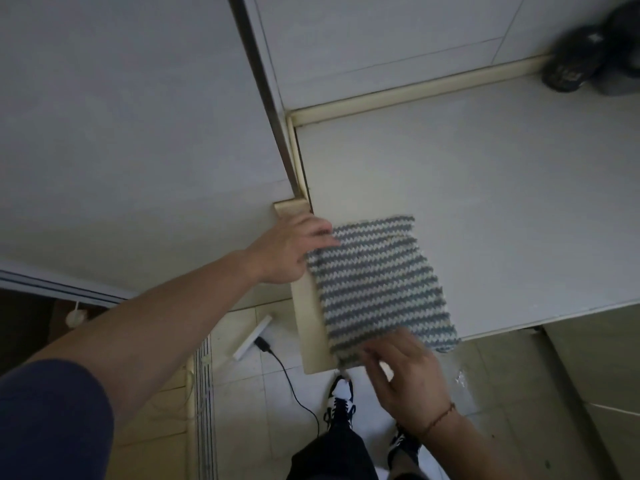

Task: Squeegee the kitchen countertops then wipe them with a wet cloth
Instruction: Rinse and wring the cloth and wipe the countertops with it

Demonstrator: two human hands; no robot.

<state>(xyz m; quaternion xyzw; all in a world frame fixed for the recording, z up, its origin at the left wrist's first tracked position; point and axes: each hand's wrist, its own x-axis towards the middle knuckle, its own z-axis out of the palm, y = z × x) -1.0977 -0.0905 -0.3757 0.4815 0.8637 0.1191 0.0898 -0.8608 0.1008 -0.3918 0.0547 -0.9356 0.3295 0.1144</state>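
While the striped cloth (381, 284) lies flat at the near left corner of the pale surface (502, 202), the left hand (294, 251) pinches its far corner and the right hand (405, 379) pinches its near edge. No writing is legible.

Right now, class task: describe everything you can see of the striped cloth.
The cloth is a roughly square piece with a knit-like texture, striped in grey-blue and white zigzag rows. It lies spread flat at the near left corner of the pale countertop, its near edge reaching the counter's front edge. The left hand holds its far left corner and the right hand holds its near edge. Whether it is wet cannot be told.
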